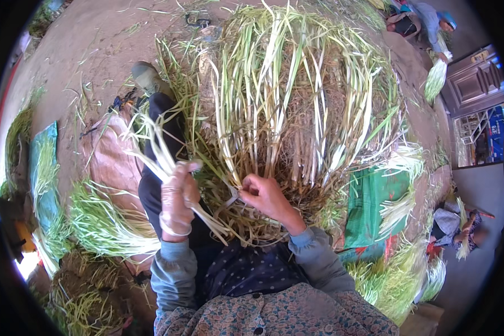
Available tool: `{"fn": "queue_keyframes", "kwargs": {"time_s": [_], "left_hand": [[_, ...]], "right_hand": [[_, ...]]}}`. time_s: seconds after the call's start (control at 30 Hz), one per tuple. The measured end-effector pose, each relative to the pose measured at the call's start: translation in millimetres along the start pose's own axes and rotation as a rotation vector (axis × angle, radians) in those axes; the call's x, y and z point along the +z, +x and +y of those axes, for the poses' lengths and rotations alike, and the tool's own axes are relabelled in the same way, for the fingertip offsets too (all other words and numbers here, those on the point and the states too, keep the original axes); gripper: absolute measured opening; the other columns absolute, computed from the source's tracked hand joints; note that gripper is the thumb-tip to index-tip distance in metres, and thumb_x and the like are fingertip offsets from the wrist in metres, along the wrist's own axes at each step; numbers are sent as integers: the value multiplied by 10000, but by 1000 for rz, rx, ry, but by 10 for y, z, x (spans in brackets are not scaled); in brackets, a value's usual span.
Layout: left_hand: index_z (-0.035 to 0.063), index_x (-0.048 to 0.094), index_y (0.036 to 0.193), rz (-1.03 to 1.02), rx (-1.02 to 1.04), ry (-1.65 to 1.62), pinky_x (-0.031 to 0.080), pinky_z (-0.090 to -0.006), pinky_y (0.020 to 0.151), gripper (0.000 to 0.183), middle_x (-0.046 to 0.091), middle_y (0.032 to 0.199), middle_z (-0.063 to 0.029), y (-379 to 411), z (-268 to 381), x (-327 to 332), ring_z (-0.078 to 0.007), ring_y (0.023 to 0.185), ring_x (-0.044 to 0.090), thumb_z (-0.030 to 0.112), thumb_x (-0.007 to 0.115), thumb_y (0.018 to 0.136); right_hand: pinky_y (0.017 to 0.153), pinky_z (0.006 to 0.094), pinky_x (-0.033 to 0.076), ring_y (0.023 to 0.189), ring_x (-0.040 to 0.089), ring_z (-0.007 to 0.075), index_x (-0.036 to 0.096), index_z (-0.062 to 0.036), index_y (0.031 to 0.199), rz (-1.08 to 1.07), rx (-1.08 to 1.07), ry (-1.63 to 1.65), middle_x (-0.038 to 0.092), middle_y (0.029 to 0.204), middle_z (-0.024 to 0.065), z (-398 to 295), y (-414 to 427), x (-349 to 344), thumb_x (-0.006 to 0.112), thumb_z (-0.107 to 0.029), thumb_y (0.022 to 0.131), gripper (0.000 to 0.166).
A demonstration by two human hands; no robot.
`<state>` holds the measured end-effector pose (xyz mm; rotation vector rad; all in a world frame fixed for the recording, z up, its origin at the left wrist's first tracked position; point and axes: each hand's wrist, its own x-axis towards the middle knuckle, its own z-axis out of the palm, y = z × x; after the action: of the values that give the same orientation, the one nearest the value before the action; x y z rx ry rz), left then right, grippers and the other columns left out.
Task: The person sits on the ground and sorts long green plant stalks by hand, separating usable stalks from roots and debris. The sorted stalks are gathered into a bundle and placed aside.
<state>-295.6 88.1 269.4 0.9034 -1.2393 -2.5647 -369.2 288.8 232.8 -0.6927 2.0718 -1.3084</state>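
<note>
My left hand [179,195], in a thin see-through glove, grips a small bunch of pale peeled stalks [161,157]. They stick out above and below the fist. My right hand [266,197], bare, pinches the lower end of a long white-green stalk [222,134] between thumb and fingertip. Before me rises a large heap of unpeeled leek-like stalks [273,101], with brown roots and dry leaves, their green tops pointing away. Dry peelings lie around my right hand and over my lap.
Cleaned greens [113,222] lie on a brown sheet to the left. At right are a green woven sack [361,210] with pale stalks and more greens [386,285]. Two other people [430,25] handle bundles along the right. My shoe [149,77] rests left of the heap.
</note>
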Motion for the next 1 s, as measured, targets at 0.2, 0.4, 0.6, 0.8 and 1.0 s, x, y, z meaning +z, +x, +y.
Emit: {"fn": "queue_keyframes", "kwargs": {"time_s": [0.2, 0.4, 0.6, 0.8, 1.0], "left_hand": [[16, 641, 1014, 43, -47, 273, 266, -203, 373, 281, 424, 494, 56, 8, -209, 308, -48, 391, 365, 255, 628, 867], [33, 637, 942, 26, -95, 276, 258, -203, 371, 230, 414, 488, 55, 83, -356, 281, -42, 391, 355, 243, 649, 851], [77, 641, 905, 66, -148, 39, 229, -212, 342, 187, 377, 462, 63, 475, -336, 155, -56, 363, 330, 257, 614, 862], [81, 611, 886, -141, -252, -65, 253, -219, 324, 135, 377, 422, 62, 604, -217, 168, -73, 315, 322, 215, 601, 866], [74, 578, 831, -21, -65, 51, 255, -224, 327, 117, 384, 433, 40, 613, -77, 160, -81, 325, 330, 183, 594, 872]], "right_hand": [[457, 298, 453, 497, 598, 176, 539, -32, 861, 32, -100, -239, 630, 625, 99, -132, -48, 111, 650, -142, 839, 158], [471, 377, 431, 503, 579, 274, 520, -33, 890, 64, -189, -262, 568, 599, 125, -84, -265, 163, 621, -162, 855, 167], [502, 403, 448, 532, 584, 293, 544, -34, 922, 4, -173, -137, 564, 611, 136, -50, -333, 161, 627, -179, 850, 182], [505, 330, 494, 567, 595, 235, 575, -33, 972, 74, -348, -272, 605, 727, 116, -64, -286, 94, 647, -170, 842, 202], [445, 222, 497, 585, 560, 127, 575, -46, 1075, 415, -397, -512, 583, 770, 44, -119, 99, -81, 638, -161, 856, 255]]}}
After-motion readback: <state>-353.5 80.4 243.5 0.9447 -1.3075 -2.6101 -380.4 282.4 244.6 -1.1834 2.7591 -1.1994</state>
